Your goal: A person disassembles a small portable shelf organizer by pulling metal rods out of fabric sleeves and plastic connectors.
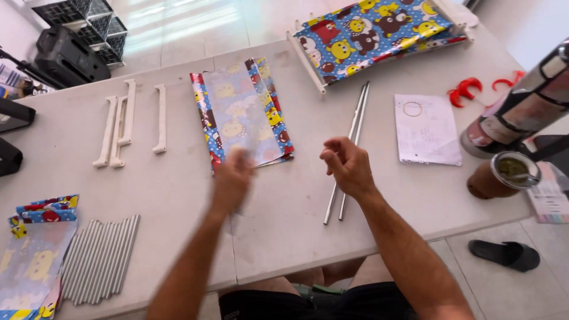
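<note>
My left hand point(232, 181) is blurred with motion over the near edge of a folded piece of cartoon-print fabric point(240, 112) lying on the white table point(178, 189); I cannot tell whether it grips the fabric. My right hand point(347, 165) hovers just right of the fabric, fingers loosely curled, holding nothing. Two thin metal rods point(348, 148) lie side by side under and beyond my right hand.
White plastic frame pieces point(121, 121) lie at left. A bundle of metal rods point(101, 258) and more fabric point(32, 261) sit at the near left. An assembled fabric frame point(373, 32) lies at the back. A paper sheet point(425, 129), red clips point(465, 90), a flask point(521, 106) and a cup point(504, 175) are at right.
</note>
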